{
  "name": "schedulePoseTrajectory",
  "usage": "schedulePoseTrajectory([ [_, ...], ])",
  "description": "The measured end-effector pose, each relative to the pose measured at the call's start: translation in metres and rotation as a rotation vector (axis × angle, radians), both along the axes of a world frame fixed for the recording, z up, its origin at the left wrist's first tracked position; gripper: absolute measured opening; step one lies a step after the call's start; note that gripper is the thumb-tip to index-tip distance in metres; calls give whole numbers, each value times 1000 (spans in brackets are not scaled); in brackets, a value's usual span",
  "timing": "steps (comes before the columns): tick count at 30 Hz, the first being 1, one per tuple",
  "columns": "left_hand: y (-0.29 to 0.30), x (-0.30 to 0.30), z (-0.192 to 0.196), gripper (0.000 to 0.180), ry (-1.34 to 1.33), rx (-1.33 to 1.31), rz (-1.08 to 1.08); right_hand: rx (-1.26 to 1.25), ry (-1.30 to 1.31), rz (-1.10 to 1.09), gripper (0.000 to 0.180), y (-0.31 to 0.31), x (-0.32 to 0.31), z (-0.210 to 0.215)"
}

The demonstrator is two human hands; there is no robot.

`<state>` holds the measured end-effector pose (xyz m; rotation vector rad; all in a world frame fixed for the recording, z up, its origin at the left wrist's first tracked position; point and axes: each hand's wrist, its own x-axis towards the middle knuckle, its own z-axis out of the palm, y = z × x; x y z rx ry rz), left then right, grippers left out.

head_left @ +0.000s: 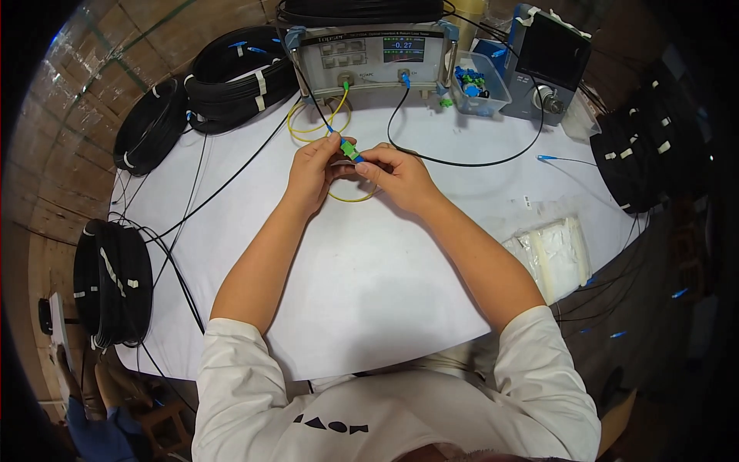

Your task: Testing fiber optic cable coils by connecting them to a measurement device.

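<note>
Centrally, left hand (314, 168) and right hand (394, 172) both pinch small green plastic fibre connector (350, 148); clear plastic bin (493, 98) holds blue-green connectors (469, 80).

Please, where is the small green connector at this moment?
In the head view, the green connector is just above the table's middle, pinched between the left hand and the right hand, in front of the grey test instrument.

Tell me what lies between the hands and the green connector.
Nothing visible does. The fingers of the left hand and the right hand already pinch the green connector from both sides above the white table.
</note>
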<state>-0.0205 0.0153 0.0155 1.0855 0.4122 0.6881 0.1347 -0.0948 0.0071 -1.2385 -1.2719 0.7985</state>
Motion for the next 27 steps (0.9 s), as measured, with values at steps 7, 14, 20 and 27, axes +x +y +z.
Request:
schedulePoseTrajectory([
  [7, 0, 0, -2, 34, 5, 15, 23, -40, 23, -4, 23, -2, -3, 6],
  [14, -3, 2, -3, 32, 6, 23, 43, -50, 36, 2, 23, -1, -3, 5],
  [20, -6, 4, -4, 32, -9, 64, 104, -50, 82, -3, 24, 0, -5, 4],
  [27, -14, 6, -1, 30, 25, 187, 189, -99, 54, -26, 25, 2, -4, 3],
])
